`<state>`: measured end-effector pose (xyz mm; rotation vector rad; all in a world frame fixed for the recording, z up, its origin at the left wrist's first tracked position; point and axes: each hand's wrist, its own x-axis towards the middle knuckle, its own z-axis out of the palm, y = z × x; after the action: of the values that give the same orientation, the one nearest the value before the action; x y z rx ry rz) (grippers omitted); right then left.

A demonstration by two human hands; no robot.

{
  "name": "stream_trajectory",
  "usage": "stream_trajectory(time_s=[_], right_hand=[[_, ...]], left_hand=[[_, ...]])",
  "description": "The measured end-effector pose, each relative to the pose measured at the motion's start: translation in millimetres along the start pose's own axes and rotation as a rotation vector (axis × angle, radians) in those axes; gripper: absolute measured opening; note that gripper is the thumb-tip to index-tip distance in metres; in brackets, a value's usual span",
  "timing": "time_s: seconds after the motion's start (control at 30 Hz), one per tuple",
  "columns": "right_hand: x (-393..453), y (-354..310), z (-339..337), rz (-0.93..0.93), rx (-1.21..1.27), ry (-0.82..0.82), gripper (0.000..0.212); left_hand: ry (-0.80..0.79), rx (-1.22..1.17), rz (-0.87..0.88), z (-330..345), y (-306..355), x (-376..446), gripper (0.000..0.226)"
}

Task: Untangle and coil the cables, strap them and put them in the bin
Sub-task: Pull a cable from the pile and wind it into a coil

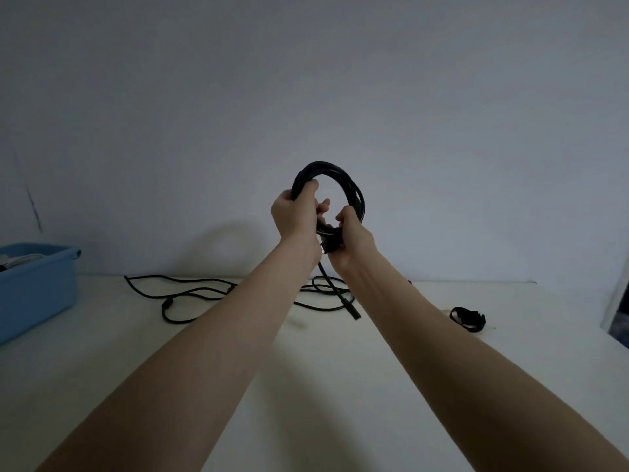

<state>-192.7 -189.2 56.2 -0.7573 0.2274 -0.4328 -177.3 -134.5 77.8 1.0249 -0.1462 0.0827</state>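
I hold a coil of black cable up in the air in front of the wall, above the far part of the table. My left hand grips the coil's left side, fingers curled round the strands. My right hand grips the coil's lower part, near a dark plug end. A loose length of the same cable hangs from the coil down to the table. More black cable lies sprawled on the table behind my arms. A black strap lies on the table at the right.
A blue plastic bin stands at the table's left edge with light-coloured things inside. The white table runs back to a plain wall. A dark gap shows at the far right edge.
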Motion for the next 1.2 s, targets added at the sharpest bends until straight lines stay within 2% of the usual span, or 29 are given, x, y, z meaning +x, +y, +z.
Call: stream_trajectory(time_s=[0.1, 0.17, 0.23, 0.3, 0.43, 0.53, 0.67, 0.73, 0.9, 0.97, 1.1, 1.17, 1.2], right_hand=[[-1, -2, 3, -0.070, 0.078, 0.120, 0.015], [2, -6, 2, -0.130, 0.123, 0.154, 0.014], [1, -8, 1, -0.137, 0.225, 0.167, 0.014], [-1, -7, 2, -0.112, 0.303, 0.168, 0.013], [-2, -4, 4, -0.049, 0.294, 0.151, 0.006], [2, -11, 6, -0.024, 0.113, 0.092, 0.007], [4, -20, 2, 0.004, -0.379, 0.052, 0.008], [3, -23, 1, 0.028, -0.429, -0.010, 0.012], [-1, -17, -1, 0.222, -0.325, -0.152, 0.027], [-1, -15, -6, 0.312, -0.266, -0.216, 0.031], [-1, -14, -9, 0.338, -0.057, -0.272, 0.031], [8, -11, -8, 0.263, 0.098, -0.175, 0.029], [15, -10, -8, 0.204, 0.097, -0.097, 0.025]], left_hand=[[-0.082, 0.064, -0.097, 5, 7, -4, 0.016], [-0.168, 0.163, -0.199, 5, 8, -5, 0.015], [-0.209, 0.159, -0.262, 5, 4, -7, 0.014], [-0.208, 0.078, -0.256, 6, -4, -8, 0.011], [-0.152, 0.067, -0.147, 12, -13, -12, 0.008], [-0.093, 0.065, -0.072, 13, -9, -6, 0.007], [-0.062, 0.048, 0.090, 8, 2, 5, 0.012], [-0.083, 0.128, 0.184, 6, 4, 7, 0.012], [-0.198, 0.462, 0.435, 5, 10, 10, 0.016], [-0.246, 0.516, 0.457, 7, 9, 7, 0.019], [-0.216, 0.445, 0.361, 7, 0, 3, 0.016], [-0.161, 0.349, 0.245, 2, -11, 2, 0.011], [-0.134, 0.310, 0.185, -1, -17, 1, 0.009]])
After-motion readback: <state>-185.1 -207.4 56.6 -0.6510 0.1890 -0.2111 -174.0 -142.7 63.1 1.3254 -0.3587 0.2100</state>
